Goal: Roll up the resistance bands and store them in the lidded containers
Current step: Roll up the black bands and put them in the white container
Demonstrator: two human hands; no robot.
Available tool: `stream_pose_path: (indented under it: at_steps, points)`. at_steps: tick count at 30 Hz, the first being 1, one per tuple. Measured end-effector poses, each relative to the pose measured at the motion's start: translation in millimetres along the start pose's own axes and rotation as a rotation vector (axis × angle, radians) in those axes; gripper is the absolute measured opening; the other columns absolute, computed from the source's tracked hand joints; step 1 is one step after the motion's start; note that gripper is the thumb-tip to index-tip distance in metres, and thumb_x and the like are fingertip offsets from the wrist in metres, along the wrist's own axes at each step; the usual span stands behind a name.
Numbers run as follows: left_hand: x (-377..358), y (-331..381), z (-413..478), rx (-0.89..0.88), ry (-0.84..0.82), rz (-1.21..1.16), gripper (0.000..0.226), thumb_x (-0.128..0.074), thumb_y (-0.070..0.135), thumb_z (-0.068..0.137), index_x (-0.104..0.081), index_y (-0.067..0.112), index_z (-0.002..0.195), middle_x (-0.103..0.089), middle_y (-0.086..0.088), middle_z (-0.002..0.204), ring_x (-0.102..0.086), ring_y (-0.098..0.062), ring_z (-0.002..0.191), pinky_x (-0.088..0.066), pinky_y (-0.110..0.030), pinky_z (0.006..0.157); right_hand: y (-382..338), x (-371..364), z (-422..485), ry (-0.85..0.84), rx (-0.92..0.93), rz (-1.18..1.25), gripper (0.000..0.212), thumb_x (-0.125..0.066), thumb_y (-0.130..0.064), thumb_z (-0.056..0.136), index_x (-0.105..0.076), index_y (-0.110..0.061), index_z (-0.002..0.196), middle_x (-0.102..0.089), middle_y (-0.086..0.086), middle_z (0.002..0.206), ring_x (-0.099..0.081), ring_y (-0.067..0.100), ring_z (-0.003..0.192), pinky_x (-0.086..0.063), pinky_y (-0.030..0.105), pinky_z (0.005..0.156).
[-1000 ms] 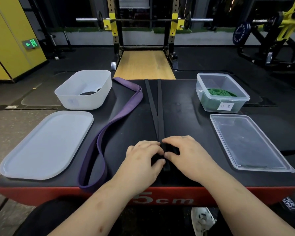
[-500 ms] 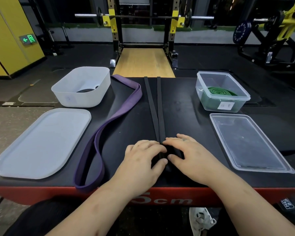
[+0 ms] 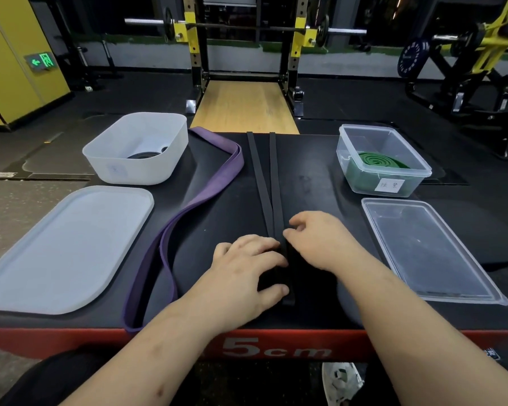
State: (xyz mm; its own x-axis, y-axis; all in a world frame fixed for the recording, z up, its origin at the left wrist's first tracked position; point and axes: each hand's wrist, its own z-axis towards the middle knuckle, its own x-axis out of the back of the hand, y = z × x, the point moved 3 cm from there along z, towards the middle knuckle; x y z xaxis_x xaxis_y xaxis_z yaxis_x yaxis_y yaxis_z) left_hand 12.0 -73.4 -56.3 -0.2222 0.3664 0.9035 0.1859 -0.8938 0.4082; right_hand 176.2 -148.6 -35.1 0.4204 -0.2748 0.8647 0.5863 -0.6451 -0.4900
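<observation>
Right hand (image 3: 314,244) shifts forward off the roll, fingers curled at the black band (image 3: 274,171), grip unclear, left hand (image 3: 244,271) grasps its rolled end near the mat (image 3: 320,171) front edge, two strands run to the far edge, purple band (image 3: 206,194) lies left.

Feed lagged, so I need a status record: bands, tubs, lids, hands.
black band: part-rolled at near edge, rest flat
left hand: grips the rolled end
right hand: fingertips on black band
purple band: unrolled, left of black band
white tub: dark roll inside; white lid off
clear tub: green roll inside; clear lid off
</observation>
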Motion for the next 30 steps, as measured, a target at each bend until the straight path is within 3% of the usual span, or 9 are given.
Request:
stream_pose_path:
  at_steps: [3, 6, 12, 17, 22, 24, 26, 28, 30]
  points:
    - [-0.8, -1.5, 1.4, -0.022, -0.021, 0.002, 0.040, -0.055, 0.059, 0.095, -0.054, 0.045, 0.132, -0.023, 0.024, 0.162, -0.001, 0.003, 0.151, -0.006, -0.033, 0.119, -14.6, 0.0, 21.4, 0.015, -0.043, -0.022, 0.033, -0.064, -0.044, 0.095, -0.071, -0.017, 0.113, -0.071, 0.001, 0.109, -0.064, 0.024, 0.102, -0.052, 0.033, 0.082]
    - [1.7, -3.6, 3.8, -0.040, -0.035, -0.006, 0.040, -0.055, 0.059, 0.095, -0.054, 0.044, 0.132, -0.024, 0.025, 0.162, 0.000, 0.005, 0.151, -0.001, -0.031, 0.119, -24.9, -0.3, 42.8, 0.032, -0.053, 0.019, 0.025, -0.067, -0.034, 0.095, -0.070, -0.013, 0.108, -0.071, 0.004, 0.107, -0.063, 0.023, 0.098, -0.049, 0.030, 0.079]
    - [4.5, -13.3, 9.9, -0.081, -0.008, -0.031, 0.046, -0.061, 0.063, 0.090, -0.054, 0.043, 0.131, -0.034, 0.027, 0.154, -0.006, 0.009, 0.148, -0.003, -0.029, 0.118, -25.3, -1.5, 93.8, 0.053, -0.088, 0.424, 0.038, -0.071, -0.012, 0.088, -0.066, -0.025, 0.123, -0.067, 0.006, 0.115, -0.068, 0.027, 0.103, -0.060, 0.044, 0.090]
    - [5.3, -20.1, 16.7, -0.086, -0.017, -0.009, 0.056, -0.059, 0.072, 0.085, -0.051, 0.045, 0.134, -0.034, 0.030, 0.147, -0.001, 0.009, 0.148, 0.006, -0.037, 0.124, -15.9, -4.2, 134.8, 0.007, -0.080, 0.774, 0.025, -0.070, -0.012, 0.079, -0.077, -0.027, 0.098, -0.074, 0.010, 0.110, -0.069, 0.031, 0.109, -0.057, 0.048, 0.101]
    - [6.9, -21.4, 28.9, -0.074, -0.112, -0.047, 0.053, -0.064, 0.073, 0.078, -0.049, 0.046, 0.121, -0.021, 0.019, 0.162, 0.012, 0.006, 0.151, 0.009, -0.047, 0.125, -9.7, -4.1, 149.6, -0.043, -0.083, 0.966, 0.033, -0.058, 0.002, 0.097, -0.069, -0.013, 0.125, -0.064, 0.017, 0.132, -0.059, 0.033, 0.128, -0.047, 0.047, 0.113]
    - [15.4, -20.1, 39.0, -0.086, -0.171, 0.002, 0.056, -0.068, 0.074, 0.075, -0.052, 0.042, 0.118, -0.033, 0.018, 0.154, 0.002, 0.003, 0.153, 0.010, -0.048, 0.126, -7.0, -5.8, 154.2, -0.062, -0.104, 0.981, 0.034, -0.057, 0.002, 0.098, -0.067, -0.010, 0.129, -0.063, 0.018, 0.134, -0.058, 0.033, 0.130, -0.048, 0.047, 0.113]
    - [26.0, -20.7, 57.9, -0.119, -0.204, 0.088, 0.059, -0.067, 0.075, 0.076, -0.058, 0.038, 0.120, -0.048, 0.016, 0.138, -0.021, -0.002, 0.148, 0.007, -0.044, 0.127, -7.7, -4.1, 157.2, -0.077, -0.107, 0.976, 0.033, -0.058, 0.001, 0.098, -0.068, -0.011, 0.127, -0.065, 0.018, 0.132, -0.060, 0.033, 0.129, -0.050, 0.047, 0.111]
    - [33.4, -23.9, 79.2, -0.141, -0.218, 0.102, 0.045, -0.063, 0.064, 0.088, -0.067, 0.033, 0.121, -0.059, 0.013, 0.127, -0.043, -0.007, 0.135, -0.010, -0.040, 0.128, -9.5, -2.8, 159.4, -0.090, -0.098, 0.962, 0.032, -0.059, 0.002, 0.097, -0.069, -0.011, 0.124, -0.066, 0.018, 0.130, -0.061, 0.034, 0.128, -0.051, 0.048, 0.110]
    - [37.2, -27.7, 96.3, -0.169, -0.196, 0.090, 0.024, -0.061, 0.041, 0.098, -0.074, 0.028, 0.114, -0.066, 0.011, 0.116, -0.055, -0.011, 0.119, -0.034, -0.034, 0.115, -10.8, -2.9, 160.9, -0.106, -0.094, 0.960, 0.034, -0.059, 0.002, 0.097, -0.068, -0.009, 0.128, -0.066, 0.019, 0.131, -0.061, 0.033, 0.128, -0.051, 0.046, 0.110]
